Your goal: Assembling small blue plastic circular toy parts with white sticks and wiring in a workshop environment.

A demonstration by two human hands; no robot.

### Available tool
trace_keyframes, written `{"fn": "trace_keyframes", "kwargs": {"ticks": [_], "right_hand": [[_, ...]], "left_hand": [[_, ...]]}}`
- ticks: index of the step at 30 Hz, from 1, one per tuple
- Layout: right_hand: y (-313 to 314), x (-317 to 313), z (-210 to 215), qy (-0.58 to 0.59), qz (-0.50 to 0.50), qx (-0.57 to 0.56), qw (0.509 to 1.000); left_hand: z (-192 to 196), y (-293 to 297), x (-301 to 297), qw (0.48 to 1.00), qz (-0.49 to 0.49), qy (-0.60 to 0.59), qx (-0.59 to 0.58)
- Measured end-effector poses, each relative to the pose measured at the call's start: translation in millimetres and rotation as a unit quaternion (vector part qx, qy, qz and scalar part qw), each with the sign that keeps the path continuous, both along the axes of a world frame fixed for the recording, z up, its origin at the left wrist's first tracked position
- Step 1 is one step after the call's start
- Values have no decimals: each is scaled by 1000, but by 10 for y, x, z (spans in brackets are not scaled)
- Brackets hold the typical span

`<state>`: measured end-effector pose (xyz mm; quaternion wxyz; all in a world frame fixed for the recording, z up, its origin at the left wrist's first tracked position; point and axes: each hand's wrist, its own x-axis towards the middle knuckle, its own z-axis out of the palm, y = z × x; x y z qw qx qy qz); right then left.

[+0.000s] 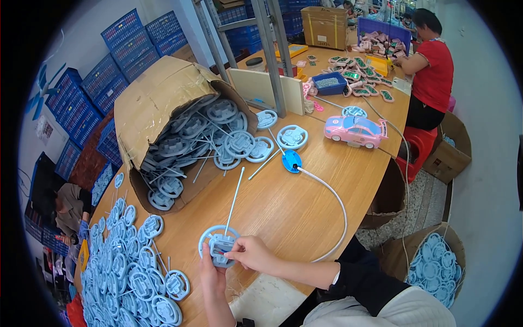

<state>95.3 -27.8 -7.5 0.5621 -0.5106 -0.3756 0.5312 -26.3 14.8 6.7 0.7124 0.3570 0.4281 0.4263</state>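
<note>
Near the front edge of the table I hold a light-blue toy steering wheel (205, 235) with a long thin rod sticking up from it. My left hand (213, 274) grips its lower left rim, thumb up along the side. The fingers of my right hand (251, 254) are pinched together at the wheel's central block; whatever they hold there is hidden. Beyond my hands, a blue round device (292, 161) with a white cable lies on the wood. Close to it are a loose light-blue wheel (292, 137) and a pink toy car (355, 132).
A tipped cardboard box (158, 92) spills grey-blue wheels with rods. At left, a heap of light-blue wheels (128, 272) covers the table. A metal post (277, 60) rises mid-table. A person in red (436, 68) sits far right. A carton of wheels (436, 267) stands on the floor.
</note>
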Motion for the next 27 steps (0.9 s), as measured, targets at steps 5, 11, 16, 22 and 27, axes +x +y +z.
{"fn": "trace_keyframes", "kwargs": {"ticks": [5,11,16,22,27], "right_hand": [[4,-8,-15,23,18,-8,1000],[-11,-16,-10,12,20,-16,1000],[1,-34,-33,-13,-2,-5,1000],[-4,-58,-39,12,4,3,1000],[-29,-64,-18,11,6,-11,1000]], "left_hand": [[-43,22,-31,999,12,46,20],[-27,7,-13,998,15,61,30],[-54,22,-21,997,14,69,38],[-38,28,-112,991,7,123,45],[-107,55,-174,989,6,141,43]]}}
